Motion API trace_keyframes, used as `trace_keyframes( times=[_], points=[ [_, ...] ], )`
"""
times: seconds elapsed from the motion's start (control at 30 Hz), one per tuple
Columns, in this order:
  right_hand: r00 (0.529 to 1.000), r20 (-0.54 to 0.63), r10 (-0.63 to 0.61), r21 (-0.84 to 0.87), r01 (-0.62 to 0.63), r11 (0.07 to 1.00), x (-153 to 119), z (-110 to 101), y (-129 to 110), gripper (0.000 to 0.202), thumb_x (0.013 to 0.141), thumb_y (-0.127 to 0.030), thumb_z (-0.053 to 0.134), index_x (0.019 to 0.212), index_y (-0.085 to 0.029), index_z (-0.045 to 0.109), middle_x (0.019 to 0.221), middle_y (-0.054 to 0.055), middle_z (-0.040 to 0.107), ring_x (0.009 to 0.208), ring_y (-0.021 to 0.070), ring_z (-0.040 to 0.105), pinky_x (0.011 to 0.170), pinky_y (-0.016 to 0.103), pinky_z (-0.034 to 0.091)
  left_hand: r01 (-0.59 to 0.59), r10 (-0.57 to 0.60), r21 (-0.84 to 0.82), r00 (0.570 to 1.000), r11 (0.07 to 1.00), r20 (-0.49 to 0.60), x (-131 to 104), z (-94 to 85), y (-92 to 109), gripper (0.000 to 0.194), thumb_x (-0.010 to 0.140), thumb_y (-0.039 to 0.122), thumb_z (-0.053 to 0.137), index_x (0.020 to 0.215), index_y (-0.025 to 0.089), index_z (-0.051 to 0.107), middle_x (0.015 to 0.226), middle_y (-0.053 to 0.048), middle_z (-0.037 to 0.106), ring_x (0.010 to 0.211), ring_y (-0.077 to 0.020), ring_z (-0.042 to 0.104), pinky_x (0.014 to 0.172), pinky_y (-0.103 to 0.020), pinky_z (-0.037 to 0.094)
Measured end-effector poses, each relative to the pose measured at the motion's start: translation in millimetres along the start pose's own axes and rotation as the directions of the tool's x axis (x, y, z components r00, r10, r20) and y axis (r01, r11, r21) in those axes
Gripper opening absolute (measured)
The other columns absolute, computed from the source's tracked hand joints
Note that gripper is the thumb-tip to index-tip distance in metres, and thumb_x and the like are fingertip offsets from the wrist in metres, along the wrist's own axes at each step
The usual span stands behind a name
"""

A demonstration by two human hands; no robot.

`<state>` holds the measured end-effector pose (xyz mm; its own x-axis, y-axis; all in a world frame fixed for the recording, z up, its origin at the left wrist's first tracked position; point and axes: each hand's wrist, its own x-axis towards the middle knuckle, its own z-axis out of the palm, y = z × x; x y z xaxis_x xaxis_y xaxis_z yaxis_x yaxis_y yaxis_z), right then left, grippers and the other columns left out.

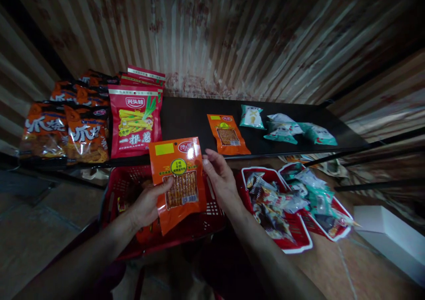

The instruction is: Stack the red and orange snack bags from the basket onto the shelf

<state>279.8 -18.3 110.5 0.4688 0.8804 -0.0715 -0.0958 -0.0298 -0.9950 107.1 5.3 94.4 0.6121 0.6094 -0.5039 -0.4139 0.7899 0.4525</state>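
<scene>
The left hand [149, 207] grips an orange snack packet [181, 158] above a red basket [114, 176] that contains orange packets. The right hand [221, 182] is unclenched, fingers beside the packet's edge. To the right, one white-rimmed basket [300, 233] contains brown-and-white packets [272, 205]; another [345, 209] bears green-and-white packets [317, 191].

Left hand [149, 205] and right hand [221, 180] bare, forearms bare too. Dark purple cloth clothing [114, 275] over legs; too dim for cut or markings.
</scene>
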Motion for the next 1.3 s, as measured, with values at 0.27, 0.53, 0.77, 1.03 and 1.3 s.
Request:
trace_keyframes(
  times=[0.27, 0.53, 0.77, 1.03, 1.3],
  points=[
    [0.960, 0.111, 0.258, 0.366, -0.281, 0.887, 18, 5, 0, 0.018, 0.061, -0.030, 0.078, 0.072, -0.021, 0.069, 0.069, -0.002, 0.071, 0.064, 0.0147, 0.065, 0.064, 0.027, 0.053, 0.115, -0.117, 0.035, 0.991, 0.993, 0.068, 3, 0.2, -13, 0.034, 0.079, 0.037, 0.065, 0.104, 0.014, 0.065, 0.107, -0.012, 0.070, 0.112, -0.0302, 0.059, 0.099, -0.044, 0.044],
    [0.955, 0.059, 0.290, 0.387, -0.289, 0.875, 23, 2, 4, 0.020, 0.059, -0.028, 0.081, 0.074, -0.018, 0.070, 0.069, 0.000, 0.072, 0.060, 0.0152, 0.066, 0.062, 0.028, 0.053, -0.064, 0.064, 0.030, 0.998, 0.998, -0.012, 3, 0.2, -5, 0.032, 0.080, 0.033, 0.064, 0.106, 0.014, 0.063, 0.109, -0.011, 0.069, 0.111, -0.0268, 0.059, 0.098, -0.043, 0.045],
    [0.941, 0.058, 0.334, 0.347, -0.332, 0.877, 24, 5, 5, 0.023, 0.055, -0.028, 0.083, 0.071, -0.018, 0.070, 0.068, 0.002, 0.073, 0.059, 0.0162, 0.066, 0.061, 0.029, 0.054, -0.173, 0.172, 0.000, 0.981, 0.985, -0.092, 7, 0.2, 1, 0.024, 0.074, 0.021, 0.071, 0.095, 0.013, 0.063, 0.103, -0.009, 0.070, 0.104, -0.0240, 0.063, 0.096, -0.040, 0.047],
    [0.900, 0.245, 0.360, 0.219, -0.413, 0.884, 19, -2, 1, 0.025, 0.063, -0.037, 0.078, 0.083, -0.022, 0.070, 0.079, 0.000, 0.073, 0.071, 0.0161, 0.067, 0.069, 0.030, 0.052, -0.267, 0.262, -0.017, 0.956, 0.964, -0.131, 6, 1.6, 9, 0.021, 0.088, 0.018, 0.053, 0.107, 0.016, 0.061, 0.103, -0.006, 0.071, 0.097, -0.0204, 0.066, 0.092, -0.038, 0.051],
    [0.746, 0.569, 0.346, -0.060, -0.382, 0.922, 14, -29, 2, 0.030, 0.071, -0.031, 0.073, 0.099, -0.022, 0.069, 0.093, 0.001, 0.072, 0.081, 0.0143, 0.066, 0.079, 0.030, 0.049, -0.427, 0.414, -0.069, 0.898, 0.902, -0.146, 10, -0.6, 28, 0.024, 0.092, 0.021, 0.046, 0.111, 0.020, 0.059, 0.102, -0.003, 0.071, 0.101, -0.0190, 0.065, 0.095, -0.040, 0.049]
  ],
)
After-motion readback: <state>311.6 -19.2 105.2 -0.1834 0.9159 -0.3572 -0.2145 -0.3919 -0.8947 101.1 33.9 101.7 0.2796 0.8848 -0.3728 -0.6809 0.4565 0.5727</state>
